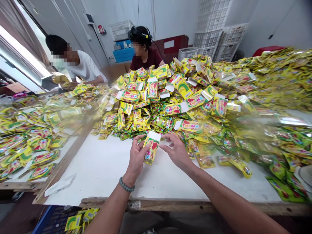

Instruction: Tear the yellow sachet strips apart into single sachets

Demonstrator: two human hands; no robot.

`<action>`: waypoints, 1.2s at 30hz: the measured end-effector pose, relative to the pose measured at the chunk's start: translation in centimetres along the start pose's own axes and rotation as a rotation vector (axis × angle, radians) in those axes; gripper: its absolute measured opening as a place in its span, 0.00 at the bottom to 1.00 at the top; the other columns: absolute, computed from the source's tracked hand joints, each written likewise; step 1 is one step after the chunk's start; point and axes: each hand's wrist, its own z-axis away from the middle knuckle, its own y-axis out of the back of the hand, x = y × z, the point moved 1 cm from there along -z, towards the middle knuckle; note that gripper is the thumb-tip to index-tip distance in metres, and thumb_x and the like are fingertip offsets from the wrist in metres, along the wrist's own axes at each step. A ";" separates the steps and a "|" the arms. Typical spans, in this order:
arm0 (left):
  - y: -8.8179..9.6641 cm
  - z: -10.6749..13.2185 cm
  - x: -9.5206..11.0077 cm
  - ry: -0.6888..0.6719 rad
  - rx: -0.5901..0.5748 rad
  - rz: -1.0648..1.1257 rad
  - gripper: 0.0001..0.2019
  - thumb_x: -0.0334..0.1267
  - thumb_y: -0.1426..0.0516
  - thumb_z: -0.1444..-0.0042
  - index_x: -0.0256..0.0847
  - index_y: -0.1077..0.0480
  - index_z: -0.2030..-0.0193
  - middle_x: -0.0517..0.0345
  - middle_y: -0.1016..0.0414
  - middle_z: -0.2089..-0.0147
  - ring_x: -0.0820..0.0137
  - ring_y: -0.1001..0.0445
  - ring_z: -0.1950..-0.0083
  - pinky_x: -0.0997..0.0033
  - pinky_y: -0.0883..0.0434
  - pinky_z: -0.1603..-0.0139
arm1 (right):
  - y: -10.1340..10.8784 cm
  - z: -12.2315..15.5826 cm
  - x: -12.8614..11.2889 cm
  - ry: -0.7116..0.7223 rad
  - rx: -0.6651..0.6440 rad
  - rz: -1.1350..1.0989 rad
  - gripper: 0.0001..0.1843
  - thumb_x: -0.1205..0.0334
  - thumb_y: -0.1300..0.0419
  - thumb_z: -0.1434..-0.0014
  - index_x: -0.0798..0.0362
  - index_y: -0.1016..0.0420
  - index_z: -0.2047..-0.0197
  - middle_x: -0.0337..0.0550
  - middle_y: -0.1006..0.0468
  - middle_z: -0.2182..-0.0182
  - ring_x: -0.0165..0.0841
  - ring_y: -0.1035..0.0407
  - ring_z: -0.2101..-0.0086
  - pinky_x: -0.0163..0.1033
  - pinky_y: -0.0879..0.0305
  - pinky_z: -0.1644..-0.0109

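One small box (152,150), its long axis going near to far, is gripped in my left hand (136,153) over the tabletop (102,175), and my right hand (178,151), fingers parted, is just beside its right edge.

White crates (211,24) stacked far beyond grip, right; blue box (123,56) beyond, slightly left; curtain (17,24) far left

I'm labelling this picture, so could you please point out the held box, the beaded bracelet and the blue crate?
Held box (151,151): head view, on its printed front.
Beaded bracelet (125,187): head view, on its beads.
Blue crate (52,217): head view, on its side wall.
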 end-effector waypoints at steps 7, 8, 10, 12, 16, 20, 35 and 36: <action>-0.2 0.4 -0.9 -0.130 -0.073 -0.136 0.22 0.43 0.39 0.45 0.43 0.39 0.45 0.53 0.25 0.55 0.69 0.25 0.59 0.70 0.30 0.58 | -1.2 -0.1 1.3 -0.171 -0.137 -0.363 0.25 0.46 0.33 0.53 0.53 0.25 0.56 0.49 0.18 0.63 0.41 0.23 0.61 0.45 0.27 0.54; -0.3 0.3 -1.1 -0.121 -0.102 -0.146 0.22 0.44 0.39 0.44 0.42 0.39 0.45 0.55 0.26 0.57 0.70 0.26 0.61 0.71 0.30 0.60 | -1.3 -0.3 1.5 -0.179 -0.134 -0.380 0.28 0.44 0.33 0.54 0.52 0.26 0.54 0.48 0.18 0.65 0.41 0.23 0.63 0.43 0.26 0.58; -0.4 0.3 -1.3 -0.109 -0.136 -0.153 0.21 0.44 0.40 0.44 0.42 0.39 0.46 0.58 0.28 0.62 0.73 0.29 0.66 0.72 0.32 0.63 | -1.4 -0.4 1.7 -0.192 -0.147 -0.368 0.29 0.42 0.32 0.58 0.52 0.23 0.57 0.48 0.18 0.66 0.40 0.24 0.65 0.40 0.26 0.63; -0.4 0.5 -1.4 -0.097 -0.156 -0.144 0.20 0.45 0.40 0.44 0.42 0.39 0.48 0.61 0.31 0.64 0.74 0.31 0.68 0.73 0.33 0.65 | -1.4 -0.3 1.6 -0.187 -0.181 -0.343 0.27 0.39 0.33 0.58 0.52 0.22 0.63 0.46 0.19 0.68 0.38 0.25 0.67 0.38 0.26 0.65; -0.2 0.6 -1.5 -0.045 -0.206 -0.158 0.20 0.47 0.40 0.44 0.41 0.38 0.50 0.62 0.33 0.66 0.75 0.32 0.69 0.73 0.34 0.67 | -1.4 -0.1 1.2 -0.129 -0.283 -0.290 0.25 0.37 0.38 0.53 0.53 0.23 0.73 0.42 0.24 0.76 0.34 0.29 0.72 0.36 0.28 0.66; -0.3 0.5 -1.3 -0.038 -0.228 -0.175 0.20 0.47 0.38 0.46 0.40 0.37 0.52 0.62 0.31 0.67 0.74 0.31 0.69 0.73 0.35 0.66 | -1.1 -0.3 1.5 -0.103 -0.230 -0.256 0.24 0.38 0.41 0.49 0.52 0.22 0.65 0.41 0.24 0.76 0.35 0.28 0.72 0.38 0.28 0.67; 0.0 0.2 -1.3 -0.005 -0.064 -0.272 0.25 0.50 0.33 0.55 0.40 0.37 0.57 0.74 0.40 0.82 0.79 0.44 0.82 0.79 0.45 0.78 | -0.4 -0.1 0.1 -0.118 -0.239 -0.181 0.18 0.44 0.37 0.50 0.52 0.20 0.69 0.43 0.20 0.73 0.37 0.28 0.71 0.39 0.34 0.66; -0.1 0.3 -1.1 0.006 -0.078 -0.272 0.25 0.50 0.33 0.55 0.39 0.37 0.56 0.73 0.39 0.82 0.79 0.42 0.81 0.79 0.43 0.77 | -0.3 -0.2 0.1 -0.183 -0.236 -0.265 0.18 0.45 0.36 0.50 0.53 0.20 0.68 0.44 0.19 0.71 0.36 0.28 0.69 0.39 0.33 0.64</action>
